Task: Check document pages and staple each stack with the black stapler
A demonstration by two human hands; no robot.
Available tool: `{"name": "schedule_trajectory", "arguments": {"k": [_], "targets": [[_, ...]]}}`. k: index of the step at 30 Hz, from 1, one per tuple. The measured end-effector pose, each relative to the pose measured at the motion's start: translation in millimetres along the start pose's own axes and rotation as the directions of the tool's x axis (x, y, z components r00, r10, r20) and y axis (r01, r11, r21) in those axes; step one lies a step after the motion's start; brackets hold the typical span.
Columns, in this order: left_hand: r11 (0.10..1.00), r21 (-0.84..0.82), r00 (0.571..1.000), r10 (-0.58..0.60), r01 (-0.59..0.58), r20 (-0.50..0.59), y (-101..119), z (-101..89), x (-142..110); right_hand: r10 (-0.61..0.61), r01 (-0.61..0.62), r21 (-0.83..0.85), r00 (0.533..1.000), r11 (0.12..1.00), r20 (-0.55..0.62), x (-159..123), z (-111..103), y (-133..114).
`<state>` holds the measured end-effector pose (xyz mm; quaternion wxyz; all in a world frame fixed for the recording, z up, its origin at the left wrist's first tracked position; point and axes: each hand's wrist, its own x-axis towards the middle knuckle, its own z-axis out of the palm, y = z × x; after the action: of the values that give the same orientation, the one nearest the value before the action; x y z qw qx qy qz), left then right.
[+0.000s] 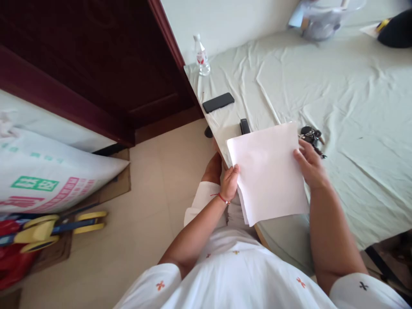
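Observation:
A small stack of white paper sheets is held over the table's near edge, its left side showing several edges slightly fanned. My left hand, with a red cord at the wrist, pinches the left edge, thumb on top. On the right edge rests my right hand, its thumb over the paper and its fingers partly hidden behind. Just beyond the top edge lies a small black object, perhaps a stapler, partly covered by the paper. A bunch of keys sits beside my right hand.
On the cloth-covered table are a black phone and a clear bottle. A translucent container and a dark rounded object stand farther back. A printed sack and a yellow-wheeled toy are on the left.

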<state>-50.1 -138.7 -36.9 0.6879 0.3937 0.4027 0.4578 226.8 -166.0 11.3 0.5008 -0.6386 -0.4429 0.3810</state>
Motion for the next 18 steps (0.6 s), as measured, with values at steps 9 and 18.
{"name": "schedule_trajectory", "arguments": {"k": [9, 18], "targets": [[0.997, -0.058, 0.999, -0.042, 0.043, 0.016, 4, -1.7, 24, 0.315, -0.331, 0.186, 0.942, 0.925, 0.114, -21, 11, 27], [0.978, 0.206, 0.968, -0.014, -0.039, 0.249, 4, -11.0, 21, 0.184, -0.142, 0.274, 0.974, 0.951, -0.133, -12, 13, 37]]}}
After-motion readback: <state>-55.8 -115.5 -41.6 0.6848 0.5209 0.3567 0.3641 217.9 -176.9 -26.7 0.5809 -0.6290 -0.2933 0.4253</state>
